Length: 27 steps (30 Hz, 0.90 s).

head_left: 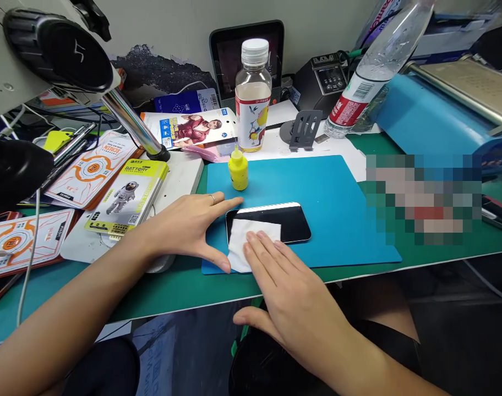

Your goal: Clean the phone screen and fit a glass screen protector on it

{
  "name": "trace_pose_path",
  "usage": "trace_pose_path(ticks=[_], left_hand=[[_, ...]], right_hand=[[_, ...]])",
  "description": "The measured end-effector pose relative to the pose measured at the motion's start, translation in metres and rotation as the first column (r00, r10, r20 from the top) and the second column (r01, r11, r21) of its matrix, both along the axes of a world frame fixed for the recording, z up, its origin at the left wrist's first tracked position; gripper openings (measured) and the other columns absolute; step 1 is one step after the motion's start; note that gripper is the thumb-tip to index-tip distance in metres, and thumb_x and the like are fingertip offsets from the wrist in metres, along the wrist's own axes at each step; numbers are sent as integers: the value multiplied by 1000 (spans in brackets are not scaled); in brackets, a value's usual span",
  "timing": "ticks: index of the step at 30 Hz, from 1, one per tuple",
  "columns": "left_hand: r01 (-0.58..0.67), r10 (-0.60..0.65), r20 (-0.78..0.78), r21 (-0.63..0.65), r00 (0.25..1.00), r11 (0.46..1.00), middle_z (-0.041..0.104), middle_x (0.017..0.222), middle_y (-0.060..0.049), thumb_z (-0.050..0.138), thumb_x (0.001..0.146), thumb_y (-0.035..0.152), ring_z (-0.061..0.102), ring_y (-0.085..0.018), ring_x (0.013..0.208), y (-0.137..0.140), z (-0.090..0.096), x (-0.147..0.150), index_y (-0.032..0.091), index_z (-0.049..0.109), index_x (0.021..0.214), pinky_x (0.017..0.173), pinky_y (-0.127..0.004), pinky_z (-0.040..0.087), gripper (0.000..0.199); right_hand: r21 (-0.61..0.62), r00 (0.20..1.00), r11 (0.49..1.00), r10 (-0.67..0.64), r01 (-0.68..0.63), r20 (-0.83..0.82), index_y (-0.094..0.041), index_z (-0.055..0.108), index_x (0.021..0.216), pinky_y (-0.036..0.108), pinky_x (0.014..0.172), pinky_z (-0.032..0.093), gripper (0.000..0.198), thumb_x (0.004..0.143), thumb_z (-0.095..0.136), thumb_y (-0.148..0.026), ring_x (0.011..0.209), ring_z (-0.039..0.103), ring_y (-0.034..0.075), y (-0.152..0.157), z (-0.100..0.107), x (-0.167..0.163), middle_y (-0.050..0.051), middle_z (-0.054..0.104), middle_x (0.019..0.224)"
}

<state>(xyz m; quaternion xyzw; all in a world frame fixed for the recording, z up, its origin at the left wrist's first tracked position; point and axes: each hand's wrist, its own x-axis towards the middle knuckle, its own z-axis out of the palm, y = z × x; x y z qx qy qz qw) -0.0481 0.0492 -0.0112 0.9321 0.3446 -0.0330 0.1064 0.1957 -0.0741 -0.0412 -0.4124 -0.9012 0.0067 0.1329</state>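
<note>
On the blue mat [337, 209] lay the phone [296, 228], glossy black with a bright strip along its far edge, its left part under a white cloth [255, 225]. My right fingers [267, 264], straight and close together, pressed flat on the cloth; my left fingers [224, 208] were spread wide around the phone's left end. Left of the mat, a yellow box [131, 192] read "BATTERY" and a white-and-orange box [92, 168] "SCREEN". Open blue surface ran to the mat's right edge; a narrow worktop [156, 291] strip bordered its near edge.
</note>
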Motion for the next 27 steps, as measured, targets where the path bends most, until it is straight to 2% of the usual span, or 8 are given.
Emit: trace_pose_path(ticks=[6,13,16,21,24,27], left_hand=[[-7,7,-9,-6,1000,1000,59,101,-5,55,71,97,64,-24,83,-1,2,1,22,47,153,69,-32,42,111],[9,-9,-18,8,1000,1000,59,102,-6,54,74,95,64,-24,85,-2,2,2,23,47,154,70,-32,42,108],[25,-24,-24,20,999,1000,61,105,-7,52,80,92,65,-25,87,-2,2,2,23,49,153,71,-33,43,100],[26,-25,-24,43,999,999,62,106,-8,50,88,85,67,-25,88,-2,1,2,21,52,150,72,-33,45,89],[23,-22,-15,45,1000,999,63,107,-8,50,87,86,68,-26,90,-3,1,2,20,50,150,73,-33,46,91],[-4,4,21,40,1000,999,65,108,-9,51,80,92,68,-27,91,-3,0,3,15,44,153,75,-33,46,106]], right_hand=[[90,991,992,-98,90,90,3,50,151,52,115,51,80,104,38,-62,144,54,35,1,0,37,26,51,157],[81,982,984,-164,157,92,3,48,152,54,116,48,80,105,36,-61,146,51,38,-9,-1,55,28,49,158],[50,981,984,-174,170,86,4,45,153,56,117,46,82,104,37,-61,149,47,39,-4,0,54,29,46,160],[5,967,972,-234,234,97,8,43,154,58,122,40,87,104,34,-64,153,40,39,26,1,45,32,41,162],[16,953,958,-286,286,98,12,42,152,58,123,37,95,101,34,-69,152,39,43,40,0,28,35,41,160],[21,958,961,-277,277,77,15,42,151,58,123,37,103,98,37,-73,151,40,46,44,-2,1,39,40,158]])
